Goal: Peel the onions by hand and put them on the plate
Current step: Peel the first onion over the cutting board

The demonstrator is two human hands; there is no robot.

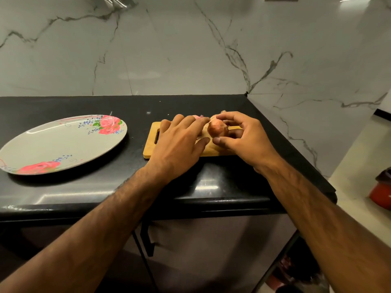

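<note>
A small reddish-brown onion [216,127] with its dry skin on is held just above a wooden cutting board [150,145]. My right hand [243,137] grips it between thumb and fingers. My left hand [179,142] lies over the board with its fingertips touching the onion's left side. Part of another pinkish onion [198,117] peeks out behind my left fingers. A grey plate [61,142] with pink rose prints sits to the left with nothing on it.
Everything rests on a black stone counter [105,187], backed by a white marble wall [190,49] at the rear and right. The counter ends just right of the board. A red pot [380,195] stands on the floor at far right.
</note>
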